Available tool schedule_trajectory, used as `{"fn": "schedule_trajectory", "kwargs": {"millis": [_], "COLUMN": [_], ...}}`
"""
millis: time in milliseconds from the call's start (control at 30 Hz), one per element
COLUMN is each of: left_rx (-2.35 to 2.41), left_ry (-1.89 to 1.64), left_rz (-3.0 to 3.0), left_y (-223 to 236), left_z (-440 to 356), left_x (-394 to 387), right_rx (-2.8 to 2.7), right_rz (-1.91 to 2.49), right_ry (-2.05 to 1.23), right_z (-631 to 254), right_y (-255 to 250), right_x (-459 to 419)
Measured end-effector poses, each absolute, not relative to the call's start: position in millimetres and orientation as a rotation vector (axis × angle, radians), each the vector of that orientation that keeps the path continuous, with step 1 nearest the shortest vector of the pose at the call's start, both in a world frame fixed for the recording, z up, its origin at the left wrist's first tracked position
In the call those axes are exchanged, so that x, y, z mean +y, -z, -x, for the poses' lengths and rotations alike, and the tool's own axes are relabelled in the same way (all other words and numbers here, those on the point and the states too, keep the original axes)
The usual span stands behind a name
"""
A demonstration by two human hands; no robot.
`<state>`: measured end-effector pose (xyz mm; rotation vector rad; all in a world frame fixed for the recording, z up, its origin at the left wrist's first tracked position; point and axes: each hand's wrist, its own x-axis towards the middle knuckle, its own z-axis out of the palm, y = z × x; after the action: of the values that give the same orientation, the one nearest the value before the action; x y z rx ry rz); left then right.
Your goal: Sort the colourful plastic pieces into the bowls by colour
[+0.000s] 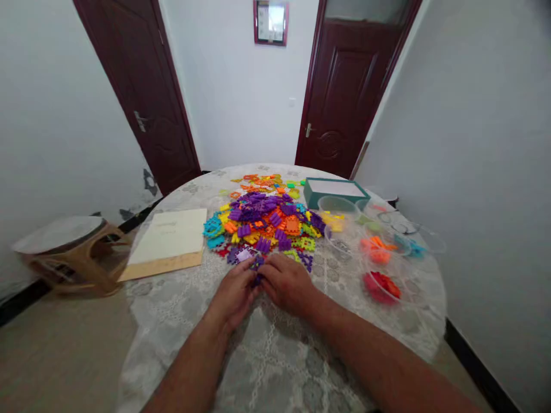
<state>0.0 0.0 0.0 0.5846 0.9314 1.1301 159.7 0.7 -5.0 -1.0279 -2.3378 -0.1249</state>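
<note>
Between my two hands is a small purple plastic building piece (257, 265), mostly covered by fingers. My left hand (236, 289) grips it from the left, thumb and fingers closed. From the right, my right hand (286, 281) pinches the same piece. Just beyond them spreads a heap of interlocking plastic pieces (262, 215) in purple, orange, yellow, blue, green and red. A pale lilac piece (244, 254) lies at the heap's near edge, close to my left fingertips.
Clear plastic tubs (340, 206) stand at the right, several holding sorted coloured pieces, including red ones (382, 287). Behind them is a green-edged box (336, 188). Papers on a brown folder (166, 244) lie left. A stool (73, 252) stands beside the cloth-covered round table (172, 332).
</note>
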Motion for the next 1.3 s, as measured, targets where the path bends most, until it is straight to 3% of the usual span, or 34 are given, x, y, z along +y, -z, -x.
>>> {"fn": "schedule_trajectory", "kwargs": {"millis": [233,467,833,967,1300], "left_rx": [0.791,0.807,0.802,0.782,1.020], "left_ry": [-1.145,-1.115,-1.170,-1.094,-0.864], "left_rz": [-0.627,-0.746,-0.730,-0.798,-1.259], "left_y": [-2.4,-1.8,3.7,0.3,6.2], "left_z": [7.9,16.7,10.1,7.4,8.4], "left_x": [-0.2,0.1,1.1,-2.5,-5.8], "right_rx": [-2.340,-2.083,-1.753,-1.892,-1.857], "right_rz": [0.964,0.776,1.179,1.170,1.124], "right_ry": [0.044,-0.270,-0.514,-0.696,-0.729], "right_z": [-160.2,-167.3,-175.2,-172.5,-166.5], "right_y": [4.4,14.7,8.2,15.2,0.4], "right_x": [1.7,7.2,11.4,15.3,5.3]}}
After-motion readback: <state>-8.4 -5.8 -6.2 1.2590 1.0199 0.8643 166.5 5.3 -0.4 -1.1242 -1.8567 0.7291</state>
